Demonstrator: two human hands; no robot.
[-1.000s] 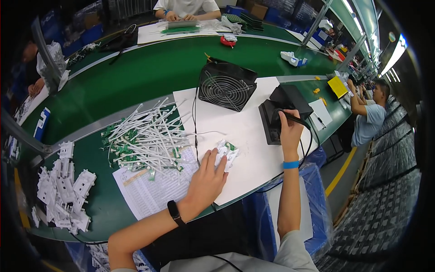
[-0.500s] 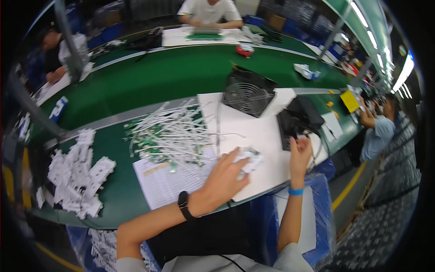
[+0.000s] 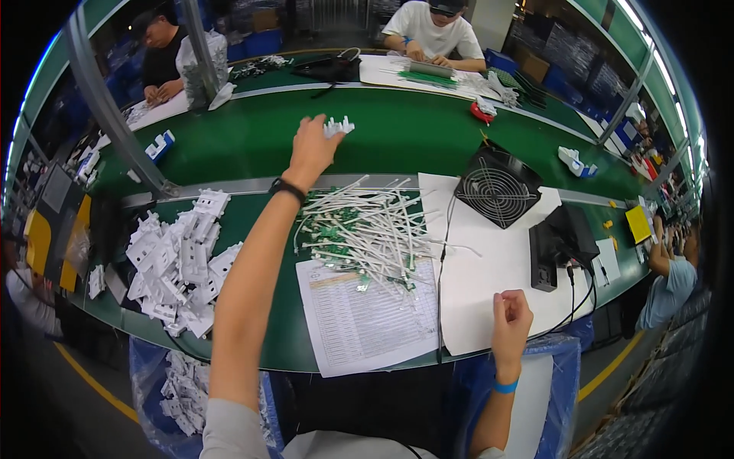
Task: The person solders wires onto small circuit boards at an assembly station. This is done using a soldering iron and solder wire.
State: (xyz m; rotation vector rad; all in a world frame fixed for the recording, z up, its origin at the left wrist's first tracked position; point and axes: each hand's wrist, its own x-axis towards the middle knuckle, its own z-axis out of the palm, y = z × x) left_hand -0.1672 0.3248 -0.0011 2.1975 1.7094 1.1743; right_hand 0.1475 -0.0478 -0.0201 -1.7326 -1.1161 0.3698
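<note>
My left hand (image 3: 312,153) reaches far out over the green strip beyond my table. Its thumb and fingers hold a small white plastic part (image 3: 340,126) with upright prongs. Nearer me, my right hand (image 3: 511,325) is closed in a pinch above the front edge of the white board (image 3: 478,306). Whatever it may hold is hidden. Between my hands lies a heap of white wires with small green circuit boards (image 3: 363,229), partly on a printed sheet (image 3: 359,329). White plastic housings (image 3: 180,260) are piled to the left of my left forearm.
A black fan (image 3: 498,186) and a black box with cables (image 3: 562,245) stand at the right. White-and-blue parts (image 3: 159,145) (image 3: 575,162) lie on the green strip, with a red tape holder (image 3: 482,112). People work opposite. Below hangs a blue-lined bin (image 3: 153,405).
My left hand has moved from the white board far forward and left, carrying a white part. My right hand has drawn back toward me from the black box. The whole view has turned left.
</note>
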